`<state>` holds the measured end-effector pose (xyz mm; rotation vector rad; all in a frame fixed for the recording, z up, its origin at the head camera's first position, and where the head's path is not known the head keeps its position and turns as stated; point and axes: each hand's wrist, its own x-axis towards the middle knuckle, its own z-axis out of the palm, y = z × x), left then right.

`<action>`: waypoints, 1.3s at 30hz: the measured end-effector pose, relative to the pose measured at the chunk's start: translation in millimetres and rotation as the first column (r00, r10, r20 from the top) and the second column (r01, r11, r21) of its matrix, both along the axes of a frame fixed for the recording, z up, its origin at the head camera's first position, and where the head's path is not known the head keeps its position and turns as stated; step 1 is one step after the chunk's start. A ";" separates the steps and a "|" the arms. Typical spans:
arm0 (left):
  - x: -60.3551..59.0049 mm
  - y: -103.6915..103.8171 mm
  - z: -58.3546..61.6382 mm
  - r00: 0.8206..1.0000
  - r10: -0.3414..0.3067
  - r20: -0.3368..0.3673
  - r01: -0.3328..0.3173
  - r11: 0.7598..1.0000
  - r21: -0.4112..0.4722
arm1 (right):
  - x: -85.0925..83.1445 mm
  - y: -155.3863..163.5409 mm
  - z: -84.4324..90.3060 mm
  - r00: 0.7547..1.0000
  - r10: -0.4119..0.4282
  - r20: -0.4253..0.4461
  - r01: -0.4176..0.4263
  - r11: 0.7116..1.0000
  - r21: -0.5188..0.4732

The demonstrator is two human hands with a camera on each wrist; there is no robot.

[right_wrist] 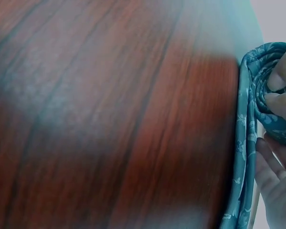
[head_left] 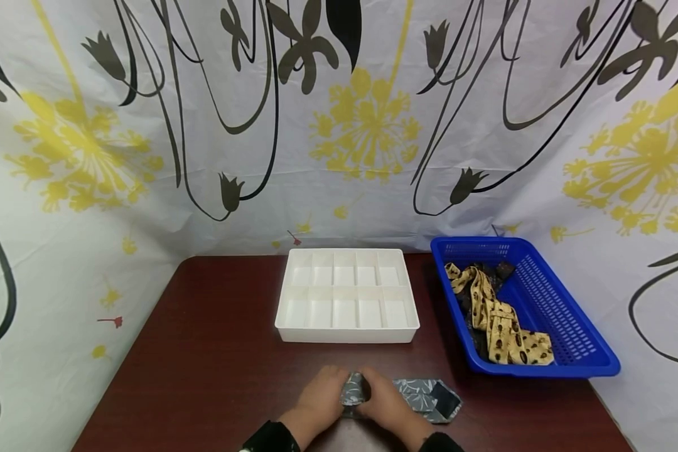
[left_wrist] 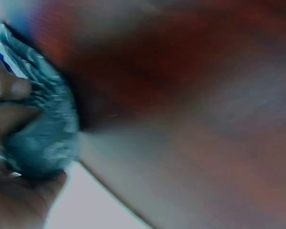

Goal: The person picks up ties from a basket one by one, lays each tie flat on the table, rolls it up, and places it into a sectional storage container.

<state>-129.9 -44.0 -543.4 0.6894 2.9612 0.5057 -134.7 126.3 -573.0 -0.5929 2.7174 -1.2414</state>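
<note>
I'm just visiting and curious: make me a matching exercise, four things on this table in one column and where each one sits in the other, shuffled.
Things:
1. grey patterned tie
2. yellow spotted tie
3. white divided tray
4. blue basket

Places:
A. middle of the table, compartments showing nothing inside
B. right side of the table
C. lying in the basket
D. near table edge, one end rolled between both hands

Pairs: 1-D, 2-C, 3-A, 4-B
</note>
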 end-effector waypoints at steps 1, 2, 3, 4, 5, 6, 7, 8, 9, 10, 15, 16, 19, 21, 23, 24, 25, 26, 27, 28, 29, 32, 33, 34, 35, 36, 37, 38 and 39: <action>-0.5 -4.1 -4.3 1.000 -0.007 0.030 0.004 0.995 0.097 | 0.0 0.4 0.0 1.000 0.000 0.005 0.000 1.000 -0.008; -0.9 -8.1 -9.0 0.998 -0.011 0.063 -0.001 0.980 0.197 | -0.1 0.8 -0.3 1.000 0.002 0.011 -0.002 1.000 -0.015; -1.1 -11.9 -14.0 0.996 -0.017 0.089 -0.009 0.957 0.289 | -0.3 1.2 -0.3 1.000 0.004 0.017 -0.004 1.000 -0.018; -0.9 -15.2 -18.3 0.993 -0.023 0.113 -0.020 0.930 0.367 | -0.6 1.5 -0.5 1.000 0.006 0.022 -0.006 1.000 -0.026; -0.8 -17.9 -22.1 0.990 -0.028 0.140 -0.036 0.898 0.439 | -0.8 1.9 -0.4 1.000 0.008 0.030 -0.007 0.999 -0.033; -0.8 -19.9 -25.2 0.986 -0.032 0.165 -0.055 0.865 0.498 | -1.2 2.3 -0.6 0.999 0.009 0.035 -0.008 0.999 -0.037; -0.9 -21.6 -27.4 0.983 -0.031 0.179 -0.070 0.844 0.532 | -1.6 2.6 -0.7 0.999 0.011 0.036 -0.010 0.999 -0.041; -1.1 -22.5 -28.9 0.982 -0.027 0.186 -0.082 0.828 0.555 | -2.0 2.9 -0.9 0.999 0.014 0.034 -0.013 0.999 -0.045; -1.4 -22.9 -29.9 0.983 -0.023 0.184 -0.086 0.822 0.562 | -2.3 3.2 -0.9 0.999 0.017 0.032 -0.015 0.999 -0.049; -1.0 -22.8 -30.4 0.984 -0.020 0.176 -0.084 0.824 0.561 | -1.8 3.6 -1.3 0.999 0.020 0.033 -0.018 0.998 -0.054; 0.4 -18.3 -25.4 0.997 -0.016 0.075 -0.017 0.911 0.412 | 0.9 4.9 -0.6 0.998 0.043 0.055 -0.040 0.997 -0.062; 0.4 -16.9 -23.3 0.998 -0.019 0.057 -0.004 0.929 0.370 | 1.2 5.1 0.2 0.997 0.044 0.056 -0.041 0.998 -0.052; -0.4 -11.4 -16.2 1.000 -0.023 0.015 0.019 0.971 0.239 | 0.9 5.1 3.5 0.998 0.046 0.053 -0.045 0.998 -0.033; -1.1 -6.8 -11.3 1.000 -0.014 0.003 0.014 0.988 0.154 | 0.6 5.0 5.6 0.999 0.042 0.032 -0.042 0.999 -0.010; -0.8 -1.7 -6.7 1.000 0.005 -0.003 -0.005 0.997 0.074 | 0.5 4.7 7.2 0.999 0.044 0.014 -0.044 0.999 -0.005; -0.1 0.7 -4.0 1.000 0.017 0.003 -0.017 0.999 0.030 | 0.9 4.6 7.7 0.999 0.045 0.003 -0.045 0.999 -0.001; 0.2 3.3 -0.7 1.000 0.026 0.003 -0.026 1.000 -0.013 | 0.9 4.6 8.2 0.999 0.045 -0.005 -0.045 0.999 0.007; 0.5 6.0 1.8 0.999 0.039 0.006 -0.039 0.998 -0.048 | 1.0 4.7 8.7 0.999 0.044 -0.007 -0.044 0.999 0.016; 1.0 8.6 4.0 0.999 0.051 0.003 -0.050 0.995 -0.081 | 1.1 4.9 9.3 0.999 0.044 -0.010 -0.044 0.999 0.017; 1.4 11.0 6.1 0.998 0.059 0.003 -0.058 0.993 -0.107 | 1.1 5.1 9.2 0.999 0.044 -0.013 -0.044 0.999 0.022; 1.7 13.4 8.1 0.998 0.065 0.003 -0.064 0.989 -0.132 | 1.1 5.5 9.0 0.999 0.042 -0.014 -0.042 0.999 0.028; 1.9 18.8 10.4 0.997 0.075 -0.005 -0.074 0.982 -0.175 | 0.5 7.1 7.7 0.999 0.036 -0.005 -0.036 0.999 0.032; 1.8 19.3 10.7 0.997 0.072 -0.003 -0.071 0.982 -0.174 | 0.1 7.8 7.2 0.999 0.033 0.004 -0.033 0.999 0.027; 1.3 19.0 10.3 0.998 0.068 0.003 -0.066 0.985 -0.156 | -0.3 8.4 6.1 0.999 0.029 0.012 -0.029 0.999 0.021; 0.8 17.7 9.3 0.998 0.066 0.021 -0.063 0.990 -0.124 | -0.7 9.1 5.3 0.999 0.025 0.021 -0.026 1.000 0.014; 0.2 15.5 7.5 0.997 0.064 0.035 -0.061 0.995 -0.074 | -1.0 9.7 4.4 0.999 0.022 0.029 -0.022 1.000 0.005; -1.0 12.8 5.2 0.997 0.059 0.047 -0.058 0.998 -0.011 | -1.7 10.2 3.7 0.999 0.019 0.035 -0.019 1.000 -0.006; -2.2 9.4 2.0 0.996 0.053 0.065 -0.057 0.996 0.065 | -2.4 10.6 2.9 0.999 0.017 0.037 -0.017 1.000 -0.015; -3.2 5.5 -1.9 0.996 0.041 0.082 -0.053 0.988 0.146 | -2.9 11.0 2.4 0.999 0.015 0.038 -0.014 1.000 -0.021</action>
